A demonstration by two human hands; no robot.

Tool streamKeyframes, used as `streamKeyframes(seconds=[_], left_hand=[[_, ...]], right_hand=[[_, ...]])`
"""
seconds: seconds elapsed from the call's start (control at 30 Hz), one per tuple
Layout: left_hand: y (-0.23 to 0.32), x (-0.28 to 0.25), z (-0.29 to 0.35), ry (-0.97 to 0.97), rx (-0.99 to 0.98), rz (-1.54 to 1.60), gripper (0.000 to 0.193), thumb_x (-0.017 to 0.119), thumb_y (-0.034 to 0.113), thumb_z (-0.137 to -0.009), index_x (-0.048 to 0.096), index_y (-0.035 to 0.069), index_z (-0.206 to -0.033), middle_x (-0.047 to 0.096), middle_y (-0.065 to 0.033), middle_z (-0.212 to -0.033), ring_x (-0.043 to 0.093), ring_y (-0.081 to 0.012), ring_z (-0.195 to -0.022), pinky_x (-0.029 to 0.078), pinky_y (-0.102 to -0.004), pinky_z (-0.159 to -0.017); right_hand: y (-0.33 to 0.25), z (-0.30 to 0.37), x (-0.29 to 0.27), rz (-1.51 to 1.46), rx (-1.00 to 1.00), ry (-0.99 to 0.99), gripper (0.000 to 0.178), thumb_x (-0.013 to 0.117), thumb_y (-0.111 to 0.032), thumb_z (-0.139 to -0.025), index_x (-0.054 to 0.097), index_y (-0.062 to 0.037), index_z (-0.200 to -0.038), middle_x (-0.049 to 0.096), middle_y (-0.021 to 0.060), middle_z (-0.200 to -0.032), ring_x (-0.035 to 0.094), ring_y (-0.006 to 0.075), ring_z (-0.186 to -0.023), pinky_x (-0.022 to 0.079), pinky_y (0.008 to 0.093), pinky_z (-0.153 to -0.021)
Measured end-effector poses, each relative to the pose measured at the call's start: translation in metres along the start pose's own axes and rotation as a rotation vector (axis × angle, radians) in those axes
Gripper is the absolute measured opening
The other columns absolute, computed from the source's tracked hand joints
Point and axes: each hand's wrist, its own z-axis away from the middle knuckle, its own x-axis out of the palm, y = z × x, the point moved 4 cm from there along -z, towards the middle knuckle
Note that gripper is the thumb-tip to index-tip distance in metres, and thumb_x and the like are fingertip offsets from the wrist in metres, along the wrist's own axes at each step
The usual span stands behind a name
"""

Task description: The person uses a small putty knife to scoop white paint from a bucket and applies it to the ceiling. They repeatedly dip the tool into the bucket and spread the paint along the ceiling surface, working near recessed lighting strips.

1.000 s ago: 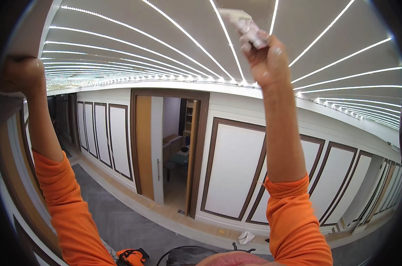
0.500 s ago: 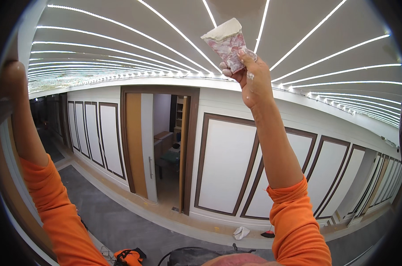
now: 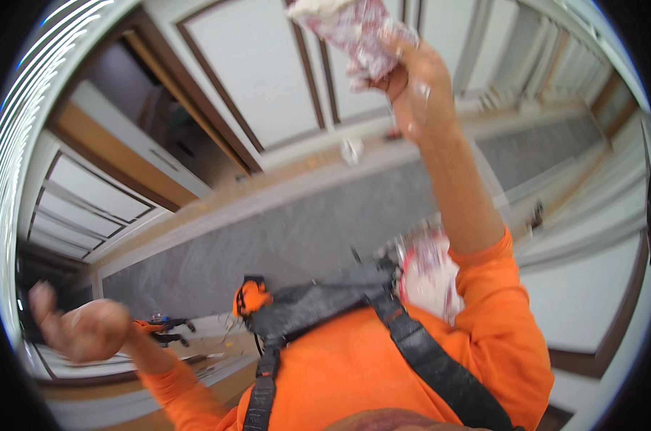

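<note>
My right hand (image 3: 422, 97) is raised and closed around a reddish putty knife (image 3: 358, 36). White putty coats the putty knife, thickest along its broad edge, and specks of it dot my hand and wrist. My left hand (image 3: 92, 330) hangs low at the left, its fingers smeared by motion; nothing shows clearly in it. Below my right forearm, partly hidden by my sleeve, is a red thing (image 3: 432, 276) smeared with white putty; its kind is unclear.
Black straps (image 3: 412, 345) cross my orange top, with a dark flat piece (image 3: 318, 305) and an orange-and-black item (image 3: 252, 296) in front. A grey floor (image 3: 282, 223) runs along a panelled wall (image 3: 246, 65) with a doorway (image 3: 157, 108). A crumpled white cloth (image 3: 351, 151) lies by the wall.
My view has swung from the ceiling down toward the floor and my body. My left hand has dropped from high at the left; my right still grips the putty knife.
</note>
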Motion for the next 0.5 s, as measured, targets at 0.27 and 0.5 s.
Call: streamKeyframes(seconds=[0.27,0.5], left_hand=[[0.304,0.185,0.167,-0.83,-1.52,1.114,0.026,0.064,0.011,-0.099,0.067,0.004,-0.123,0.073,-0.0114,-0.104,0.069,-0.0173,-0.093,0.054,-0.0319,-0.086],[0.476,0.266,0.098,-1.325,-0.902,1.79,0.027,0.067,0.011,-0.095,0.067,0.012,-0.123,0.072,-0.0083,-0.099,0.071,-0.019,-0.086,0.055,-0.032,-0.075]], right_hand=[[-0.076,0.189,-0.243,0.48,-0.046,0.566,0.046,0.056,-0.03,-0.102,0.053,0.0064,-0.13,0.07,0.0199,-0.115,0.071,0.0429,-0.101,0.063,0.0396,-0.065],[-0.111,0.339,-0.28,0.589,-0.083,1.101,0.025,0.061,-0.016,-0.096,0.062,0.0051,-0.11,0.07,0.0143,-0.095,0.071,0.0238,-0.076,0.06,0.0379,-0.065]])
